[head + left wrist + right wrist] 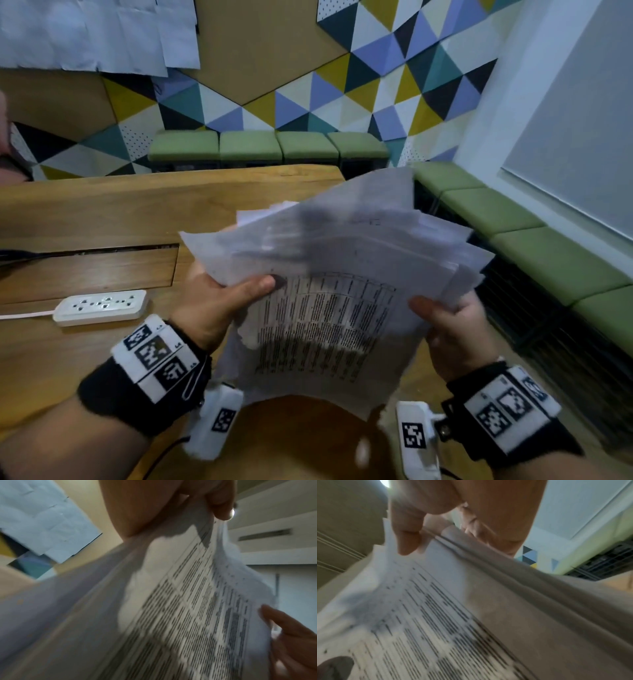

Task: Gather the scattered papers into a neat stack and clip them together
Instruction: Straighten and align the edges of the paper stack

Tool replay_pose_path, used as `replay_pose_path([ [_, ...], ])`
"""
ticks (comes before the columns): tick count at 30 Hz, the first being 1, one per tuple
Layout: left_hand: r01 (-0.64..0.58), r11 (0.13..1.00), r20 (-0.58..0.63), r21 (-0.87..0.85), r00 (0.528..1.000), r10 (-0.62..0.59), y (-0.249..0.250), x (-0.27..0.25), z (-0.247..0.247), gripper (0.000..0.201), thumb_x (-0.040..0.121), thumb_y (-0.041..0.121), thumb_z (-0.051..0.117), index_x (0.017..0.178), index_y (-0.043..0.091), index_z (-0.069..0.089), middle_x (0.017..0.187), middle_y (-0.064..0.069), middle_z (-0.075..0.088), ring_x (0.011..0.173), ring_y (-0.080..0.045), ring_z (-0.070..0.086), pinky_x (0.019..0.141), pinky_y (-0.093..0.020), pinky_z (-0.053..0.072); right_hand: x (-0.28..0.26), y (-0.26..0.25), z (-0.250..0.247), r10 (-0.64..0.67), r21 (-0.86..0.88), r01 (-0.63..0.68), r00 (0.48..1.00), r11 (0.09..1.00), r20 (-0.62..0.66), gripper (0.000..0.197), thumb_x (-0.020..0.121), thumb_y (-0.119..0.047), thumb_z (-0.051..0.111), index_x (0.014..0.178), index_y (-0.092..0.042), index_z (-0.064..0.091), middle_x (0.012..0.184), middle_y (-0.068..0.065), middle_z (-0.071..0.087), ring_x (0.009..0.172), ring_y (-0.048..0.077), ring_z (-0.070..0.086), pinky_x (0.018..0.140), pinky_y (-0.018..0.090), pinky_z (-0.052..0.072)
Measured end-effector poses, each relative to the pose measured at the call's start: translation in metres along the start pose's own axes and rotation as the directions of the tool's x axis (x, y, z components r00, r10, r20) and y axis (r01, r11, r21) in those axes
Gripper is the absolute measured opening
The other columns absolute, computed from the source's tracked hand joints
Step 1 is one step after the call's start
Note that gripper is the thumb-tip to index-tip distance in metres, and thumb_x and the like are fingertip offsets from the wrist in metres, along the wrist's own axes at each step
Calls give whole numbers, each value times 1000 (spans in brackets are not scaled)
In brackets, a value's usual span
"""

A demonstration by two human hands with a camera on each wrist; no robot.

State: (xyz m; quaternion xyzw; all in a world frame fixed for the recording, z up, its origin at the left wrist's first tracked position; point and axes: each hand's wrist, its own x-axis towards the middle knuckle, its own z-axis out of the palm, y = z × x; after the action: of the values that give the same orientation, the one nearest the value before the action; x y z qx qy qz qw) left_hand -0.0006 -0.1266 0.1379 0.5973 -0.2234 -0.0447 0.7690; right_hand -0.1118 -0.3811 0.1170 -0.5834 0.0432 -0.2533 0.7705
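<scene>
White papers (329, 274) uneven, above wooden table (102, 212) | left hand (212, 308) pinches them | right hand (455, 329) grips them

papers (329, 274) above table (102, 212), power strip (101, 306) left

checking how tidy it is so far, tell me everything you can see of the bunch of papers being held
The papers are thin white sheets, the front one printed with a table of dark text rows, too blurred to read. They are held up above the wooden table, fanned unevenly, with corners and edges sticking out at the top and right. The lower edge curls. The left hand grips the left side, thumb on the front; the right hand grips the right side. No clip shows.
</scene>
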Motion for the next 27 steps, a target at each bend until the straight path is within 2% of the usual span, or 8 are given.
replay_pose_path([
  [3,71,997,-122,24,990,-68,-15,-4,0,95,12,75,76,89,24,55,67,26,70,67,7,67,56,-11,52,-3,13,-2,128,-59,-129,992,990,-10,45,53,-4,76,96,-14,71,87,1,76,83,21,72,63,30,57],
  [8,122,984,-102,-133,985,-136,8,1,-2,78,50,79,57,93,15,57,79,-1,76,79,-12,72,77,-33,59,-4,12,-5,74,-66,-74,997,995,-3,31,55,-3,71,78,-23,77,84,0,76,81,19,72,65,30,58],
  [12,73,990,12,-124,997,-72,44,4,8,33,94,35,24,75,22,49,55,33,63,59,17,60,56,1,43,-5,8,-4,89,-30,-87,993,996,80,59,48,-11,87,103,-10,65,92,4,75,92,25,70,72,30,57],
  [15,-12,1000,204,-10,979,14,57,14,20,49,79,52,29,95,23,65,85,10,76,81,-6,71,65,-16,54,-4,9,3,108,-34,-107,994,994,32,62,52,-11,84,109,-6,60,91,3,75,92,25,70,68,26,57],
  [17,-67,996,230,-63,970,80,50,22,15,57,71,68,43,112,33,61,106,3,72,99,-18,68,75,-24,56,-3,12,8,110,-101,-117,991,988,-74,74,44,-31,89,110,-7,62,92,1,76,89,21,71,69,25,57],
  [20,-75,997,166,-17,983,77,25,24,3,109,48,73,71,129,7,44,108,-8,66,106,-40,59,76,-30,56,-7,14,13,89,-150,-121,975,981,-202,101,26,-55,90,111,-7,63,98,6,75,90,23,72,82,39,57],
  [24,32,997,263,76,963,-51,-1,8,-18,98,35,59,85,114,12,50,105,1,71,98,-16,68,75,-28,57,-11,-9,19,-73,-219,22,972,976,-224,75,39,-49,85,101,-11,66,93,2,75,91,28,70,83,34,55],
  [27,-33,947,273,319,960,-58,-6,-9,-11,72,36,52,87,98,30,59,96,33,67,87,12,63,68,-6,49,-14,-19,27,-120,-180,99,987,979,-108,50,52,-40,82,94,-15,71,92,-5,76,91,19,70,80,32,55],
])
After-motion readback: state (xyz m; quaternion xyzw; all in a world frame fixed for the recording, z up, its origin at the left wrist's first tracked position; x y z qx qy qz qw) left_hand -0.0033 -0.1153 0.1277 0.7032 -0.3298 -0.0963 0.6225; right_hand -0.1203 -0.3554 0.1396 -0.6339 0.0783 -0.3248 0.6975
